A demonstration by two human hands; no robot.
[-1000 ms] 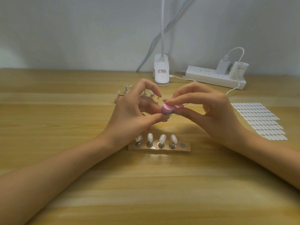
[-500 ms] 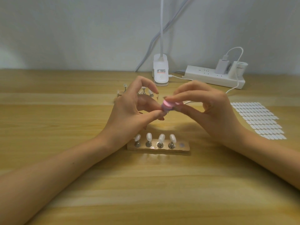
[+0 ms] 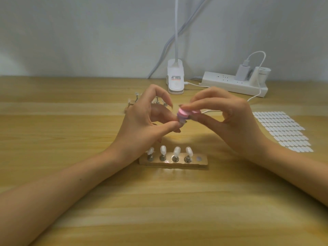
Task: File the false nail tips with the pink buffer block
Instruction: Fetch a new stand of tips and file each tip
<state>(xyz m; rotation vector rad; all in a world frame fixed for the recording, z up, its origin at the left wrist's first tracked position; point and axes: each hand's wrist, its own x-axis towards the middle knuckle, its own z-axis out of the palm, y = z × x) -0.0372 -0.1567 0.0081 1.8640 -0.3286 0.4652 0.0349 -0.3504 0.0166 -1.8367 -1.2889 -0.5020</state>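
My right hand (image 3: 229, 119) pinches the pink buffer block (image 3: 183, 113) between thumb and fingers above the table. My left hand (image 3: 147, 121) pinches a small nail tip (image 3: 181, 123) just under the block's end; the tip is mostly hidden by my thumb and forefinger and touches the block. Below my hands a wooden holder strip (image 3: 173, 161) carries several white false nail tips (image 3: 175, 151) on metal stands, and its rightmost spot (image 3: 199, 158) holds no stand.
More nail stands (image 3: 136, 98) sit behind my left hand. A sheet of white adhesive tabs (image 3: 282, 130) lies at the right. A white clip lamp base (image 3: 175, 79) and a power strip (image 3: 234, 84) with a charger and cable stand at the back by the wall.
The buffer block and my right hand shifted slightly back and forth over the pinched tip. My left hand keeps its pinch; the holder stays put.
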